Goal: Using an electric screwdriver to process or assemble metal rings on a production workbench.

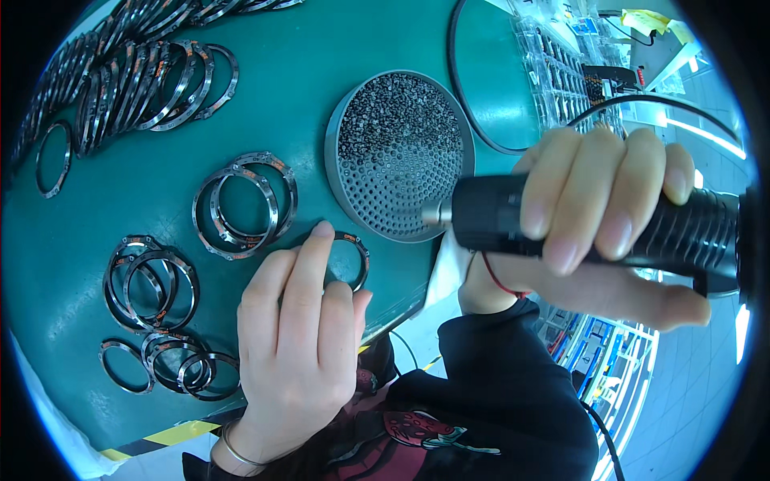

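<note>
My right hand [605, 200] is wrapped round a black electric screwdriver [497, 212], held nearly level above the table. Its silver tip [435, 213] points left, over the edge of a round grey dish. My left hand [301, 337], palm down, holds a thin metal ring [365, 260] against the green table. One finger reaches to the ring's far edge, while the thumb and a bent finger are by its near edge. Part of that ring is hidden under the fingers. Many small dark screws [397, 116] heap in the far half of the perforated dish [337, 172].
Two overlapping rings [196, 212] lie beyond my left hand, and several more [192, 297] lie to its left. Rows of rings [120, 88] fill the far left. A black cable [455, 72] curves past the dish. Clear plastic trays [553, 64] stand at the far right.
</note>
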`<action>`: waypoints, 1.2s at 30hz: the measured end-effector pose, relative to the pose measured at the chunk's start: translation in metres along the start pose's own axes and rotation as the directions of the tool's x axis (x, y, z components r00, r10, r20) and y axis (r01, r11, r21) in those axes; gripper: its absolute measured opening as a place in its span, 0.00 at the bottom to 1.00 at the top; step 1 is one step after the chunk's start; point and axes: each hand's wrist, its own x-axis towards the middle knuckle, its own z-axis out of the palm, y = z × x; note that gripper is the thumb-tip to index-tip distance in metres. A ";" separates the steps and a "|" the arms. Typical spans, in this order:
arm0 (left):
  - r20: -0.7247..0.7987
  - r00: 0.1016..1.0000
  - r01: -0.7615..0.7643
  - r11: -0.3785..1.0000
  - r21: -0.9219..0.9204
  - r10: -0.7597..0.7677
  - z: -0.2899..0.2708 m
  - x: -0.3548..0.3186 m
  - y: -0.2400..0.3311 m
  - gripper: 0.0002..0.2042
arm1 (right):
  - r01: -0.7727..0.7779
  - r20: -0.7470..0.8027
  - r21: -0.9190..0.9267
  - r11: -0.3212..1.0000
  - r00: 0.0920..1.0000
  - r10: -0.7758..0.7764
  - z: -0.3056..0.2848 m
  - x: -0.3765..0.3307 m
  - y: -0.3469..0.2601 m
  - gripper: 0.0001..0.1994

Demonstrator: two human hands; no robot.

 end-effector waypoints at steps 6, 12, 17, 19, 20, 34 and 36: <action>-0.030 0.999 -0.015 1.000 0.000 0.015 0.000 0.001 -0.001 0.10 | 0.051 0.133 0.066 0.997 0.989 -0.060 0.030 0.004 0.022 0.42; -0.021 1.000 -0.013 1.000 -0.006 0.013 -0.001 0.003 0.000 0.10 | -0.010 0.176 -0.008 1.000 0.984 0.011 0.033 0.008 0.018 0.39; -0.015 1.000 0.003 1.000 -0.031 -0.004 -0.002 0.000 -0.001 0.10 | -0.027 0.201 0.026 0.999 0.979 0.021 0.031 0.001 0.020 0.35; -0.021 1.000 -0.006 0.999 -0.040 0.005 -0.002 0.001 -0.001 0.11 | -0.022 0.194 0.035 0.999 0.981 0.014 0.031 0.001 0.019 0.36; -0.023 1.000 -0.013 0.999 -0.041 0.012 -0.001 0.001 0.000 0.11 | -0.014 0.184 0.051 0.999 0.983 0.004 0.030 0.001 0.019 0.36; -0.015 0.999 0.038 0.999 0.019 -0.037 -0.003 0.002 0.001 0.15 | 0.053 -0.022 -0.208 0.977 0.998 -0.059 0.006 -0.004 0.016 0.47; -0.006 1.000 0.031 0.999 0.014 -0.031 -0.003 0.002 0.001 0.14 | 0.046 -0.009 -0.205 0.978 0.999 -0.049 0.007 -0.003 0.015 0.47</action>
